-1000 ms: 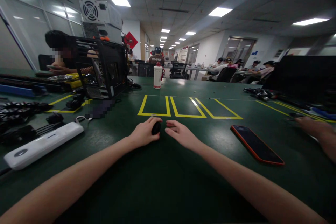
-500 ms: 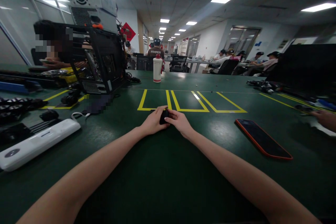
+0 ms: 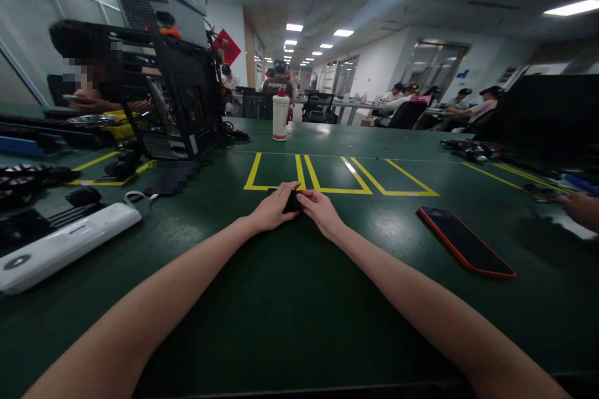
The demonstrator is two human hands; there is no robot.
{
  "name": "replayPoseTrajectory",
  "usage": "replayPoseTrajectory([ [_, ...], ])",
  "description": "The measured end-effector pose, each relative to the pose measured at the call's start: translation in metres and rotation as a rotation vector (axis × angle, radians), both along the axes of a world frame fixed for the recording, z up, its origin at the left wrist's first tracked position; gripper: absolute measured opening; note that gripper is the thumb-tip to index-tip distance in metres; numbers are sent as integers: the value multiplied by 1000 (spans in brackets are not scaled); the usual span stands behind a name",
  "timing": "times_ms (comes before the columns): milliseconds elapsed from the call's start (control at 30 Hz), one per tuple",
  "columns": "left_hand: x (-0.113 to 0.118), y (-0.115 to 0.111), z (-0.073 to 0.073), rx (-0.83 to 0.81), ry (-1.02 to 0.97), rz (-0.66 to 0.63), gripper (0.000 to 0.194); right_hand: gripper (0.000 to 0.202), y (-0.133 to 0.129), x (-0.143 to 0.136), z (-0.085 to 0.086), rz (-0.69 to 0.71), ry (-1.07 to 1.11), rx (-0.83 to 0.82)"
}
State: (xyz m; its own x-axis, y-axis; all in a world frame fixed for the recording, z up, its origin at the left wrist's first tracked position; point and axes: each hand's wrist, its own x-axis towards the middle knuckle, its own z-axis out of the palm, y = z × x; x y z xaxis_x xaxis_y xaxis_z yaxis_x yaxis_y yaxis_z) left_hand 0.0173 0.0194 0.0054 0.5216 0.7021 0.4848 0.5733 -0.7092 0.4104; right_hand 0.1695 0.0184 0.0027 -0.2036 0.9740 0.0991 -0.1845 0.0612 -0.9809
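Both forearms reach over the dark green table (image 3: 290, 299). My left hand (image 3: 271, 207) is closed around a small black object (image 3: 292, 201), whose kind I cannot make out because the fingers cover much of it. On the object's right side, my right hand (image 3: 322, 211) pinches with thumb and fingertips. Just beyond the hands lie rectangles of yellow tape (image 3: 337, 190) on the tabletop.
A white bottle with a red lid (image 3: 281, 117) stands ahead. At left are an open computer case (image 3: 182, 100), a white power strip-like device (image 3: 70, 243) and black parts. An orange-edged phone (image 3: 465, 242) lies right, near another person's hand (image 3: 580, 209).
The view has tilted down slightly, so the scene sits a little higher or lower by place. Both hands stay at the black object; the right fingertips have shifted slightly on its right side.
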Motion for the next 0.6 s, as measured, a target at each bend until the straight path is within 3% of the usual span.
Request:
replayPoseTrajectory([
  [433, -1, -1, 1, -2, 12, -1, 66, 34, -13, 10, 11, 45, -205, 186],
  [600, -1, -2, -1, 3, -6, 5, 65, 28, -13, 7, 10, 52, -128, 100],
])
